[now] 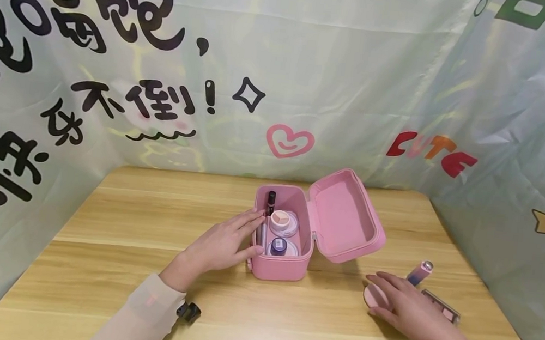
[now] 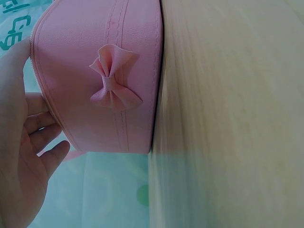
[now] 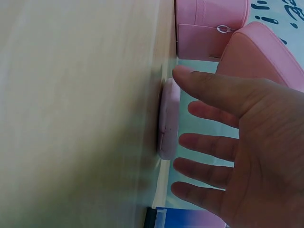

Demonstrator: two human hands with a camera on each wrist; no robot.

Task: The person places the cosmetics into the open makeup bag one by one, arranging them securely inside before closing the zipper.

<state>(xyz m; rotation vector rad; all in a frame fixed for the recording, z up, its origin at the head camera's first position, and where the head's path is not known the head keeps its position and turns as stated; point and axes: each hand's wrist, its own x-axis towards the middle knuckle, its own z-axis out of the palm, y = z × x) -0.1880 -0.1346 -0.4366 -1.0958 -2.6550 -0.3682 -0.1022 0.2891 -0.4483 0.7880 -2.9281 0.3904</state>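
A pink cosmetic case (image 1: 278, 270) stands on the table with its lid (image 1: 347, 213) swung to the right. My left hand (image 1: 223, 244) rests on the case's left rim, fingers loosely extended. A bow (image 2: 111, 80) decorates the outer wall beside that hand. Inside lie a black-capped tube (image 1: 271, 201), a round pot with a sectioned top (image 1: 280, 219) and a dark-lidded jar (image 1: 279, 245). My right hand (image 1: 409, 309) hovers with spread fingers at a round pink compact (image 1: 375, 296); the right wrist view shows the thumb tip right at its edge.
Beyond the right hand stands a pink-and-blue tube (image 1: 421, 272). A slim rectangular palette (image 1: 442, 307) lies beside it, partly behind the hand. The wooden table (image 1: 150, 207) meets a printed cloth backdrop (image 1: 361, 63) at the back.
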